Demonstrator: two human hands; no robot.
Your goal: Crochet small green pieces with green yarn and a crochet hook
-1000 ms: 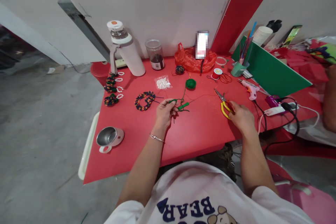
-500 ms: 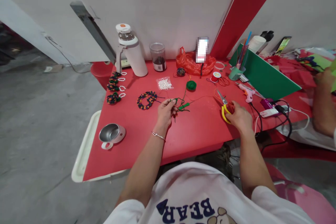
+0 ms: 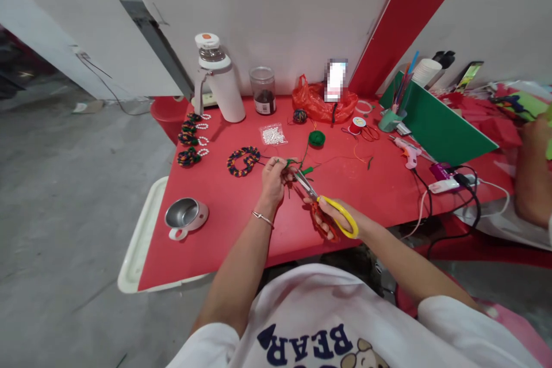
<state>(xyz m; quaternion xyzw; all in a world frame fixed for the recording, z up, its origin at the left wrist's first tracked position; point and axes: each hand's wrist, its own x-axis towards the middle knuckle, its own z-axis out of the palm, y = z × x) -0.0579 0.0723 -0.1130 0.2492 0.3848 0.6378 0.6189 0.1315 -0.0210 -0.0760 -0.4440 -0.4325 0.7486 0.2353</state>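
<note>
My left hand (image 3: 274, 178) pinches a tangle of green cord (image 3: 297, 167) above the red table (image 3: 224, 224). My right hand (image 3: 334, 219) grips yellow-and-red-handled scissors (image 3: 328, 210), whose blades point up-left and reach the cord right beside my left fingers. A green cord ball (image 3: 316, 138) lies just behind, joined to the tangle by a strand. A multicoloured braided ring (image 3: 244, 160) lies left of my left hand.
A white flask (image 3: 218, 86), a jar (image 3: 263, 89), a bead bag (image 3: 272, 135), a red plastic bag (image 3: 319, 104), a glue gun (image 3: 405, 151), cables (image 3: 457, 184) and a steel cup (image 3: 185, 217) stand around. Several small braided pieces (image 3: 190, 138) lie far left. Another person's arm (image 3: 528, 178) is at the right.
My right hand lifted the scissors from the table's right side and brought them left to the cord held in my left hand. The left hand stayed in place.
</note>
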